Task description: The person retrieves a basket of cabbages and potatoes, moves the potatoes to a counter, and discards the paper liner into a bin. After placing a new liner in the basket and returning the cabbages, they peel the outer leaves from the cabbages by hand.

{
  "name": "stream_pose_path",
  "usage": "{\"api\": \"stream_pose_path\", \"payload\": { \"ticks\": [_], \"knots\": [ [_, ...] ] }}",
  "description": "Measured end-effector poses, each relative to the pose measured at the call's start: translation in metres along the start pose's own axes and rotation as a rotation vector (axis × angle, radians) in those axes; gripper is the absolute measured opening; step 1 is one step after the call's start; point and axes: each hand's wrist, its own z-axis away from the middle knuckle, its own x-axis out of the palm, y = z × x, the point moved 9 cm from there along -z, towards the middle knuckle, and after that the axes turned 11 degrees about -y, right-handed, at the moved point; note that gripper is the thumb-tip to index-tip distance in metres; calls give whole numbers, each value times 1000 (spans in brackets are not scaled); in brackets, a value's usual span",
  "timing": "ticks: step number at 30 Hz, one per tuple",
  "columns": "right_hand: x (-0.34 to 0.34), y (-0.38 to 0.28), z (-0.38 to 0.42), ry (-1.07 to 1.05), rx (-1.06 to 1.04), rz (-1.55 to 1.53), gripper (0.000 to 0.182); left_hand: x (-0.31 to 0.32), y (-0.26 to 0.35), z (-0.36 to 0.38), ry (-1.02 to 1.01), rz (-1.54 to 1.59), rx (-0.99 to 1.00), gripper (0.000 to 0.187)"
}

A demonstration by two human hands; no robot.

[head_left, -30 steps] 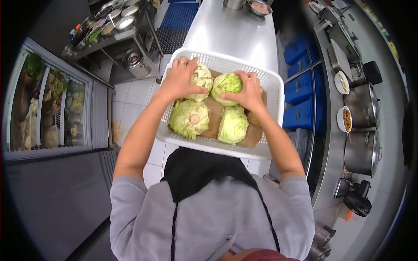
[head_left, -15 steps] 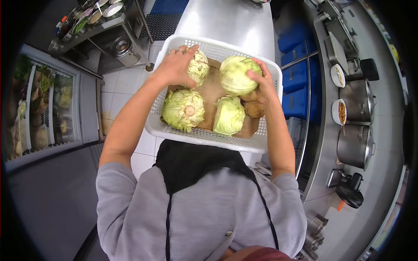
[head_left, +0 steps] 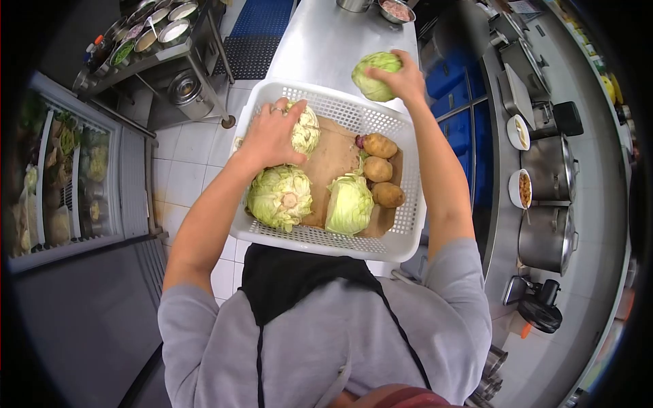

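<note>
My right hand [head_left: 404, 78] grips a green cabbage [head_left: 373, 76] beyond the far right rim of the white plastic basket [head_left: 326, 248], over the steel table. Fingers spread, my left hand [head_left: 273, 134] is wrapped over a pale cabbage [head_left: 306, 130] in the basket's far left corner and partly hides it. Nearer me, another cabbage [head_left: 280, 197] shows its cut stem. A fourth-side neighbour, a blocky cabbage [head_left: 349, 204], sits in the near middle. Along the right side lie three potatoes [head_left: 378, 169], with a small purple onion [head_left: 360, 141] partly visible by the farthest one. Brown cardboard [head_left: 330, 146] lines the bottom.
The steel table [head_left: 306, 51] extends away beneath the basket's far side, carrying a metal bowl of pinkish food [head_left: 396, 11] and a pot [head_left: 354, 4]. At left stand an open fridge [head_left: 75, 170] and a rack of containers [head_left: 146, 34]. Large pots [head_left: 546, 238] line the right counter.
My right hand has lifted its cabbage out of the basket, away and up over the table, uncovering the potatoes and onion. My left hand stays on its cabbage. The view has shifted slightly.
</note>
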Motion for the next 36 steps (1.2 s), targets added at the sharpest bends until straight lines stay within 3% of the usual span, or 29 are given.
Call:
{"api": "stream_pose_path", "payload": {
  "ticks": [3,7,10,11,14,17,20,22,24,26,27,30,34,36],
  "knots": [
    [48,-4,-16,-165,35,249,97,-2,5,5,19,-20,27,111],
    [85,5,-24,-236,40,289,101,-4,9,4,40,-63,64,108],
    [84,0,-22,-263,-11,261,102,-7,7,7,136,-13,113,106],
    [79,-4,-20,-183,-80,299,97,-13,5,9,186,9,128,105],
    [38,-30,9,102,-408,102,89,-31,-12,12,229,452,101,104],
    [49,-70,72,-367,-205,-457,85,-29,-25,0,248,986,147,100],
    [94,-89,112,-550,-147,-1218,89,-28,-19,-16,266,1363,237,98],
    [84,-94,104,-495,-163,-1391,93,-29,-10,-28,289,1453,274,100],
    [78,-93,84,-456,-133,-1480,93,-42,-4,-37,333,1348,285,105],
    [63,-96,64,-426,-127,-1433,89,-51,-5,-56,364,1419,282,107],
    [54,-97,50,-415,-121,-1398,91,-55,0,-64,278,1455,312,116],
    [46,-97,6,-344,-141,-1283,85,-65,-12,-80,195,1612,283,117],
    [57,-106,-44,-246,-252,-775,91,-64,-47,-35,320,1374,193,102],
    [76,-111,-58,-212,-279,-403,96,-43,-58,-2,297,1186,166,79]
  ]
}}
